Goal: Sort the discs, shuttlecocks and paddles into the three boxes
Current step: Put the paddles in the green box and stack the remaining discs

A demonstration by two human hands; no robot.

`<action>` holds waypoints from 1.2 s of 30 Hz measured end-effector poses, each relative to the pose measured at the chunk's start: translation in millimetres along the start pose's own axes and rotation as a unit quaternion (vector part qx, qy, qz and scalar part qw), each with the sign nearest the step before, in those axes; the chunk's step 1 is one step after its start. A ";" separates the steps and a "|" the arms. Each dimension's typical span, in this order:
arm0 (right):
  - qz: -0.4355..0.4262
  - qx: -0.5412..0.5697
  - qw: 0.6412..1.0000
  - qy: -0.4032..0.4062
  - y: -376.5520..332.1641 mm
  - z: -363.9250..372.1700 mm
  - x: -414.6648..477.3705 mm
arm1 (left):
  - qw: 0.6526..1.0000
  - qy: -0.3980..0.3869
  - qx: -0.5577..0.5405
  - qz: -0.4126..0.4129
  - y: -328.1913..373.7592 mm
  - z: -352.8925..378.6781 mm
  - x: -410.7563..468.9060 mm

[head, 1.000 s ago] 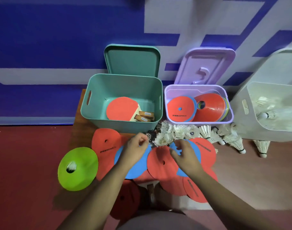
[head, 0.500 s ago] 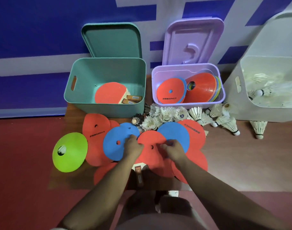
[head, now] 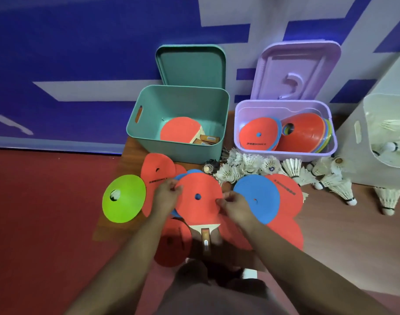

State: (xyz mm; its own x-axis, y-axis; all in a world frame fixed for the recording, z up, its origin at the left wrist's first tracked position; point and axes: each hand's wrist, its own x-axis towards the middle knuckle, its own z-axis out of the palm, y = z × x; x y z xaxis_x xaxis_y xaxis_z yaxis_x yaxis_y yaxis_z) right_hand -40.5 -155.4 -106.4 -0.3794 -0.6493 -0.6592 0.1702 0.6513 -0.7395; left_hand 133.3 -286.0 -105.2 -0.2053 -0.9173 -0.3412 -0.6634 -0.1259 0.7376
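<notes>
Left hand (head: pixel 165 196) and right hand (head: pixel 236 206) pinched opposite edges of flat red plastic disc (head: pixel 200 209); wooden paddle handle (head: pixel 206 241) showed just below.

Wall (head: pixel 81 53): deep blue, white angular bands.
Floor (head: pixel 35 223): dull red.
Board (head: pixel 131 155): brown wood.
Teal box (head: pixel 149 142), teal lid (head: pixel 190 64). Boxed paddle (head: pixel 178 130): red face, pale neck, brown handle.
Lilac box (head: pixel 285 155), lilac lid (head: pixel 294 69). Boxed disc (head: pixel 258 133): red, blue at hole, black lettering. Cones (head: pixel 308 133): red, with yellow, green and blue rims.
White box (head: pixel 353 164): off-white.
Shuttlecocks (head: pixel 292 167): white, black bands. Odd shuttlecock (head: pixel 210 166): dark.
Lime disc (head: pixel 126 201): plain.
Left disc (head: pixel 156 169): red, black lettering.
Centre disc (head: pixel 199 208): red, blue at hole.
Blue disc (head: pixel 255 196): red at hole.
Right disc (head: pixel 287 192): red, black lettering.
Lower paddle (head: pixel 206 239): pale wood, brown handle.
</notes>
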 end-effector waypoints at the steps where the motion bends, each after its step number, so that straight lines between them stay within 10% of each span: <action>1: 0.002 -0.004 1.000 0.007 -3.2 9.5 3.0 | 0.998 0.006 0.055 0.010 -4.4 -5.0 3.2; 10: 0.022 -0.089 0.994 0.059 28.1 65.3 63.1 | 0.982 -0.046 0.182 0.034 -34.1 -13.5 34.1; 18: 0.026 0.062 0.984 0.163 -13.5 84.9 21.9 | 0.988 -0.112 0.105 0.005 -47.9 -3.0 50.8; 28: -0.020 0.129 0.985 0.116 -30.7 92.9 3.6 | 0.991 -0.097 0.033 0.084 -61.4 -19.5 55.8; 36: -0.015 0.308 0.950 0.052 -32.6 49.1 -15.9 | 0.964 -0.206 -0.166 -0.009 -30.1 -19.5 44.4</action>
State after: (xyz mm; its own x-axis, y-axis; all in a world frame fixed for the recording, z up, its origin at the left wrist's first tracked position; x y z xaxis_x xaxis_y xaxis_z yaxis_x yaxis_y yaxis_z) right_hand 4.6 -185.6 -78.6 -0.4754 -0.6010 -0.6425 0.6452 0.2583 -0.7190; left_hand 158.2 -330.3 -131.2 -0.5100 -0.6950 -0.5069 -0.4155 -0.3169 0.8526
